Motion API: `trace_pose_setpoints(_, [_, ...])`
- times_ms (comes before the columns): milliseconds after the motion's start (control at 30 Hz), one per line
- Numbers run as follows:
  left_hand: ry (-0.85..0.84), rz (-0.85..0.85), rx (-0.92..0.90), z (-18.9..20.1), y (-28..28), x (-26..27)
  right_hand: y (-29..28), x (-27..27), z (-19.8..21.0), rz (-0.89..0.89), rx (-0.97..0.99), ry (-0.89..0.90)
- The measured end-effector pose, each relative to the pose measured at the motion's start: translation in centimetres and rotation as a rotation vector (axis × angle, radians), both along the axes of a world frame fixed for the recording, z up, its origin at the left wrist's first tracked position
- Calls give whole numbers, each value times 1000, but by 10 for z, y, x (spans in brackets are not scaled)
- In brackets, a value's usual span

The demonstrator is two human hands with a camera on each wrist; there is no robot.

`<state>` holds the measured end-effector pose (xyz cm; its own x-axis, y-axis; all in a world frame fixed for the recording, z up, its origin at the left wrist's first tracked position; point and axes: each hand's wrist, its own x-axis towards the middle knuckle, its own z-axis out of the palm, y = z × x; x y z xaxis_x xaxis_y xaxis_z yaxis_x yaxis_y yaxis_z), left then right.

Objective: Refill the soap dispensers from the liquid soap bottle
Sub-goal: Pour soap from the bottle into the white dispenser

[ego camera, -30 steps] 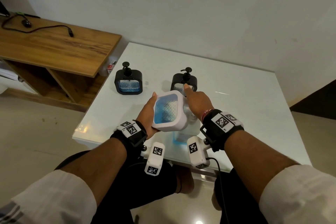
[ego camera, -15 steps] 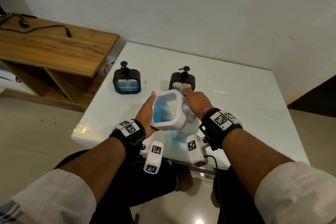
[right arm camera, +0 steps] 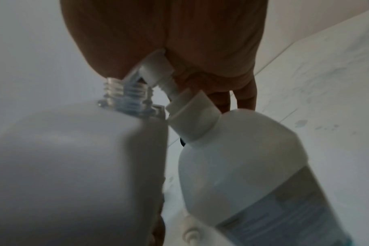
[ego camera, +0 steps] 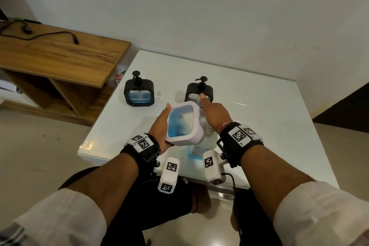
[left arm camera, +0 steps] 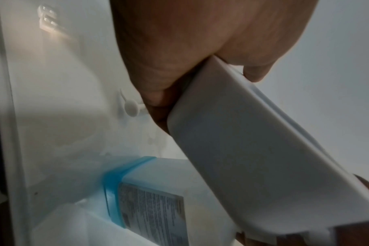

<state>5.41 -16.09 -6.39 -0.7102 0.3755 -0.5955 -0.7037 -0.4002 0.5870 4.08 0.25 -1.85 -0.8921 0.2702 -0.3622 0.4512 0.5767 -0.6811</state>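
Note:
My left hand (ego camera: 160, 126) grips a white soap dispenser (ego camera: 182, 124) and holds it tilted above the table's near edge, its blue window facing up. The pump is off it, and its clear threaded neck (right arm camera: 126, 94) is bare. The neck sits right at the nozzle of the white pump head (right arm camera: 156, 69) on the liquid soap bottle (right arm camera: 253, 166). That bottle stands under the dispenser, with its blue base (ego camera: 192, 154) showing. My right hand (ego camera: 215, 116) lies over the pump head, with thumb and palm wrapped on it and the index finger straight.
Two black dispensers with pumps stand farther back on the white table (ego camera: 259, 116), one on the left (ego camera: 139, 93) and one behind my right hand (ego camera: 199, 91). A small white knobbed part (left arm camera: 131, 108) lies on the table. A wooden shelf unit (ego camera: 60, 56) stands to the left.

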Motion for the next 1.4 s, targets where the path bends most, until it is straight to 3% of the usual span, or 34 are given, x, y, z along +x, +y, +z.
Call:
trace_pose_setpoints(500, [7,6,0,-1,1,0,3,-2,-2,-36,-56,-45])
trace_pose_setpoints(900, [5,12,-51,-4,-2,2,4,1,1,-37,5,-32])
trace_pose_setpoints(1167, [-5,22,28,-7,0,-3,-1,1,1,-67,-19,1])
trace_pose_setpoints(1400, [30,4,-32,-7,-2,-5,-7,9,0,-80,-36,-52])
